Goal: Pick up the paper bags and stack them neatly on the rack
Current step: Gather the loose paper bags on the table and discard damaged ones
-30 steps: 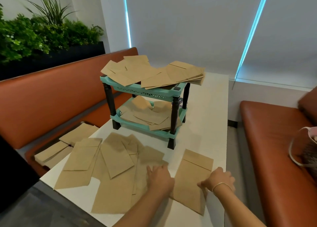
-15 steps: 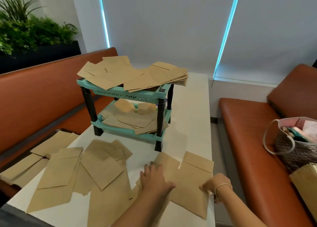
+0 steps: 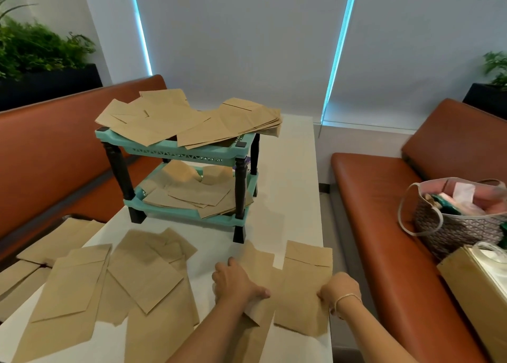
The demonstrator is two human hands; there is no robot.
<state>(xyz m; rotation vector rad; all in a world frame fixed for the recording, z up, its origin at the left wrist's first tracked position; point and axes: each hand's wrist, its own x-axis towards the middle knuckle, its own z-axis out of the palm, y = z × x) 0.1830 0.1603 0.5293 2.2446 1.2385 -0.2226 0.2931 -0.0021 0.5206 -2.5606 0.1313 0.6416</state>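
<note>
Two-tier rack (image 3: 181, 154) on bench (image 3: 290, 187); both shelves already hold loose, skewed paper bags, not yet neat. 
Left hand (image 3: 237, 281) in front of rack, palm down, fingers pressing one bag (image 3: 258, 261) flat, likely to slide it toward its neighbour. 
Right hand (image 3: 340, 290) in front-right of rack, grip pinching edge of rightmost bag (image 3: 304, 285), likely to lift it. 
More scattered bags (image 3: 142, 269) in front-left of rack, awaiting pickup.
</note>
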